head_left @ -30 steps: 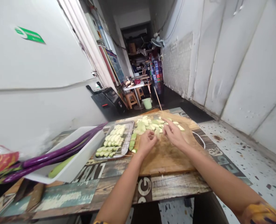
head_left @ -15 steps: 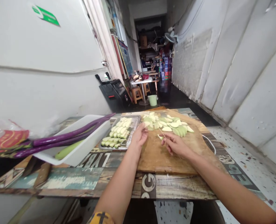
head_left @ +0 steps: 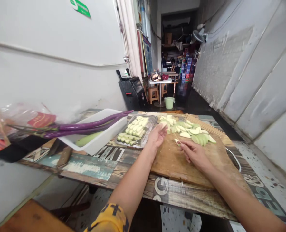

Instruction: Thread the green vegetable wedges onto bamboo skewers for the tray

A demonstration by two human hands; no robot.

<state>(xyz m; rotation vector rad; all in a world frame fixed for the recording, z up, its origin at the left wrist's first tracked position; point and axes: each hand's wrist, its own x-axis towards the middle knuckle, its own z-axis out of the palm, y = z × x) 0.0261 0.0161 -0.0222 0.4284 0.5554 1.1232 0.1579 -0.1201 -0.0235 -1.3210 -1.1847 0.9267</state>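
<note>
My right hand (head_left: pixel 193 154) pinches a thin wooden skewer (head_left: pixel 177 138) above the cutting board (head_left: pixel 172 164). A pale green-edged vegetable slice (head_left: pixel 177 141) is at the skewer, close to my fingertips. My left hand (head_left: pixel 157 137) has its thumb and fingers closed on another pale slice (head_left: pixel 163 125) at the board's left edge. Beyond both hands, many loose slices (head_left: pixel 195 131) lie heaped on the board. Left of my left hand, a metal tray (head_left: pixel 145 141) holds rows of slices (head_left: pixel 136 127); whether sticks run through them is too small to tell.
A white bin (head_left: pixel 97 146) holds long purple eggplants (head_left: pixel 85 126) and a green vegetable (head_left: pixel 88 139). Plastic bags (head_left: pixel 24 117) sit at the far left, near a knife-like wooden handle (head_left: pixel 64 157). A white cable (head_left: pixel 237 159) curves beside the board. Behind stands a green bucket (head_left: pixel 169 102).
The whole view has shifted, so the scene sits farther right. My hands keep their places over the board, still holding the slice and skewer.
</note>
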